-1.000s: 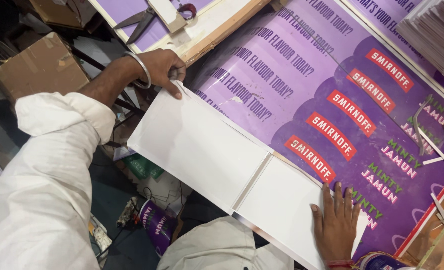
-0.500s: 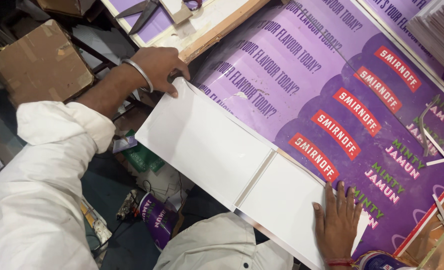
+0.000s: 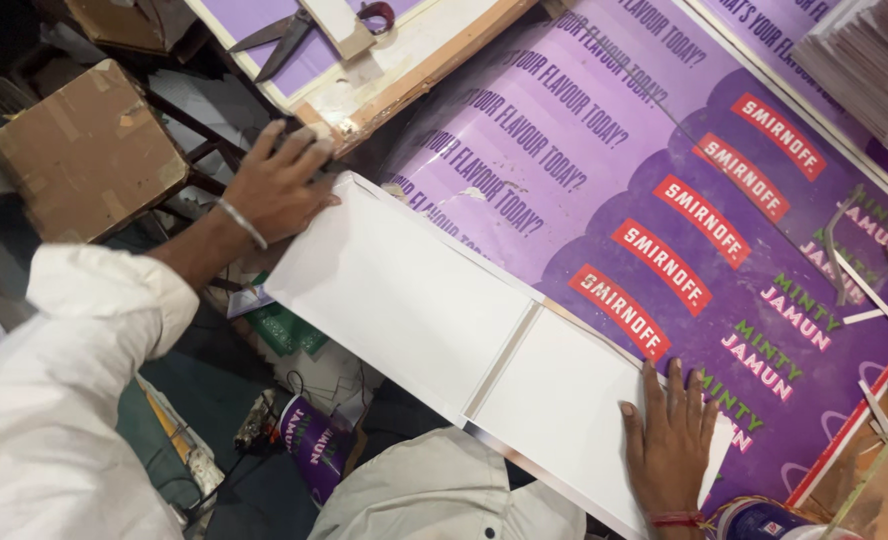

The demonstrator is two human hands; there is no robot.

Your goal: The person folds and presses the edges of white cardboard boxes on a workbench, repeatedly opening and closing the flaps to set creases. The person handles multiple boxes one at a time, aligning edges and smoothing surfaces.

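A long white board (image 3: pixel 434 330), scored across with a groove, is laid slantwise over the purple printed sheet (image 3: pixel 604 190) on the surface. Its far corner is gripped by the left hand (image 3: pixel 279 185), fingers curled over the edge. Its near end is pressed flat by the right hand (image 3: pixel 672 440), fingers spread open. Scissors (image 3: pixel 284 35) are seen well apart, beyond the left hand.

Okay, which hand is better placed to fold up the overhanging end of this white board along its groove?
Left, probably. The left hand already grips the far end of the white board, the part hanging off the purple printed sheet. The right hand lies flat on the other panel past the groove, pinning it down.
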